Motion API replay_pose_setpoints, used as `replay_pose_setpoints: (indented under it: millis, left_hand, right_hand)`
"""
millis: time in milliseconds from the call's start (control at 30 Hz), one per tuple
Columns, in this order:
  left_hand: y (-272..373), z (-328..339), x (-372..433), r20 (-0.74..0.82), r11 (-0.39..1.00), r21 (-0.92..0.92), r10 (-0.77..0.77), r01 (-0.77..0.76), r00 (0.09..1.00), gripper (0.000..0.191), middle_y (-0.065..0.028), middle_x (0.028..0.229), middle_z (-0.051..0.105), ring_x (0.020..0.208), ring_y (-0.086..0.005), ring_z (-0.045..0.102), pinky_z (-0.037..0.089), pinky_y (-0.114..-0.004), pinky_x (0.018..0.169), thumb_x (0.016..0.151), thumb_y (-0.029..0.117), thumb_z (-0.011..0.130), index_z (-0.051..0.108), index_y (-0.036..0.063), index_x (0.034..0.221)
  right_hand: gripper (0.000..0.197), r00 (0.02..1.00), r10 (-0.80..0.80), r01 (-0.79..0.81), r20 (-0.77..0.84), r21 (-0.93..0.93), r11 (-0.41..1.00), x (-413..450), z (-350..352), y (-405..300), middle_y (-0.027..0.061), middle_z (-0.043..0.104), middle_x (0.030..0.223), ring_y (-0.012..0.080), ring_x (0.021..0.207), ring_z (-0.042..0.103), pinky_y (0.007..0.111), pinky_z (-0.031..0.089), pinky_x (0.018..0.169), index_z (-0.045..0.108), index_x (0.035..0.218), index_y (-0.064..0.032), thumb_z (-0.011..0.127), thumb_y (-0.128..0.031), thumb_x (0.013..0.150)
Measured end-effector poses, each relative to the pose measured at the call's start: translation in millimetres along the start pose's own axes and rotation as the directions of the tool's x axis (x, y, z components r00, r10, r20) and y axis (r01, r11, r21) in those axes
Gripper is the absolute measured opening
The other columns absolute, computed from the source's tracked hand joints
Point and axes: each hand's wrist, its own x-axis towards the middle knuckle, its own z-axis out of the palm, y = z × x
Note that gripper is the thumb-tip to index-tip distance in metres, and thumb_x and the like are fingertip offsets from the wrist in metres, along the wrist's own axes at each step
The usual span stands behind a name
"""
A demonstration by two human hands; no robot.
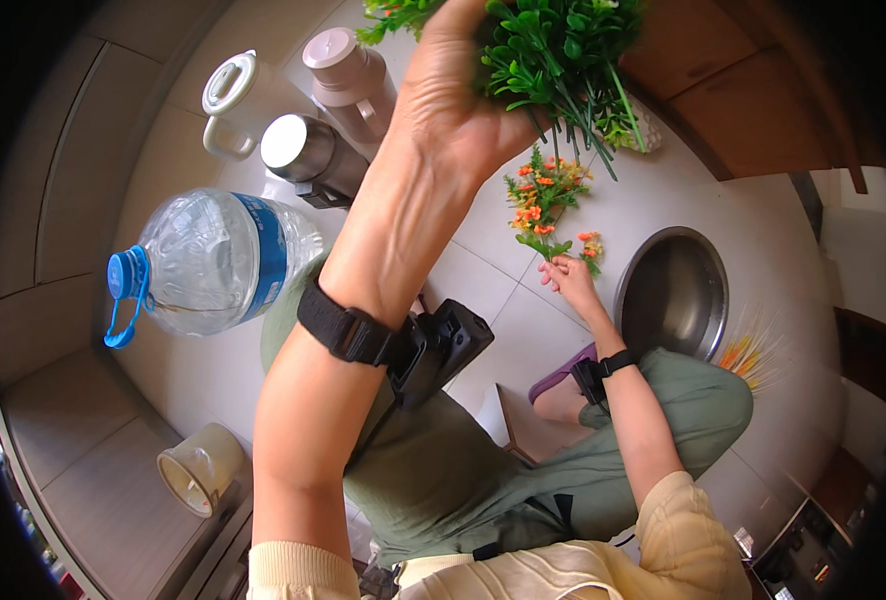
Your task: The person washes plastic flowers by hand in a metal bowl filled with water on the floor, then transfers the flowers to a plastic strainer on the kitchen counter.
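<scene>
My left hand (473, 97) is raised at the top of the view, closed around a bunch of green artificial foliage (555, 67) whose cut stems point down to the right. Lower down, near the floor, my right hand (567, 279) has its fingers at the base of a sprig of orange artificial flowers (537, 202); the fingertips look pinched on its stem. A small orange blossom piece (590, 246) lies just beside that hand. Behind the foliage, a white textured pot (644, 131) is partly hidden. Wrist cameras are strapped to both my forearms.
A steel basin (672, 292) stands right of my right hand, with a dried-looking spray (747, 360) beside it. To the left are a large water bottle (203, 259), a steel flask (312, 157), a pink flask (349, 82), a pitcher (233, 97) and a waste bin (203, 469). Wooden furniture (758, 105) borders the upper right.
</scene>
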Motion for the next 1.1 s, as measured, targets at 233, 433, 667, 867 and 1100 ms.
replay_pose_setpoints:
  millis: [233, 433, 667, 867, 1100]
  left_hand:
    - [-9.4, 4.7, 0.4, 0.116, 0.999, -0.018, 0.044, -0.043, 0.992, 0.028, -0.0124, 0.094, 0.063, 0.082, -0.0259, 0.063, 0.055, -0.041, 0.075, 0.075, 0.009, 0.069, 0.057, 0.0029, 0.099]
    - [-21.1, -2.4, 16.2, 0.242, 0.987, -0.158, 0.014, 0.025, 0.97, 0.03, -0.0128, 0.093, 0.064, 0.083, -0.0268, 0.064, 0.056, -0.041, 0.075, 0.076, 0.006, 0.067, 0.056, 0.0013, 0.103]
    - [-18.0, -18.1, 15.3, 0.234, 0.984, -0.146, -0.065, 0.101, 0.97, 0.034, -0.0137, 0.096, 0.064, 0.084, -0.0278, 0.063, 0.054, -0.042, 0.077, 0.076, 0.009, 0.068, 0.056, 0.0009, 0.106]
    - [-20.4, -9.5, 5.2, 0.243, 0.982, -0.17, -0.042, 0.085, 0.969, 0.036, -0.0139, 0.098, 0.064, 0.085, -0.0272, 0.063, 0.054, -0.041, 0.078, 0.075, 0.008, 0.068, 0.055, 0.0015, 0.108]
    - [-8.0, -7.0, -14.5, 0.126, 0.992, -0.114, -0.032, 0.046, 0.992, 0.041, -0.0171, 0.104, 0.063, 0.091, -0.0293, 0.063, 0.053, -0.043, 0.083, 0.074, 0.011, 0.069, 0.055, 0.0009, 0.111]
  right_hand:
    - [0.013, 0.996, -0.082, 0.093, -0.046, 0.342, 0.935, -42.4, -104.4, -136.6, -0.0042, 0.052, 0.067, 0.0022, 0.058, 0.041, 0.018, 0.033, 0.052, 0.062, 0.094, -0.0043, 0.055, -0.015, 0.09]
    - [0.014, 0.853, -0.182, -0.337, -0.489, -0.783, 0.522, -71.7, -193.2, -43.1, 0.0086, 0.063, 0.075, 0.023, 0.067, 0.058, 0.033, 0.045, 0.061, 0.066, 0.08, -0.0055, 0.062, -0.019, 0.08]
    - [0.02, 0.948, -0.052, 0.023, -0.313, -0.094, 0.995, -70.5, -172.6, -105.0, 0.0014, 0.064, 0.067, 0.0048, 0.054, 0.052, 0.02, 0.038, 0.05, 0.068, 0.088, -0.0044, 0.06, -0.022, 0.086]
    - [0.016, 0.852, 0.028, -0.102, -0.523, -0.112, 0.988, -79.5, -187.7, -58.2, 0.0009, 0.063, 0.069, 0.003, 0.05, 0.047, 0.019, 0.036, 0.044, 0.067, 0.092, -0.0052, 0.061, -0.019, 0.087]
    - [0.015, 0.744, 0.437, -0.301, -0.505, 0.33, 0.895, -75.9, -159.3, 34.6, 0.0025, 0.065, 0.076, 0.0056, 0.052, 0.051, 0.019, 0.041, 0.046, 0.061, 0.103, -0.0102, 0.058, -0.016, 0.089]
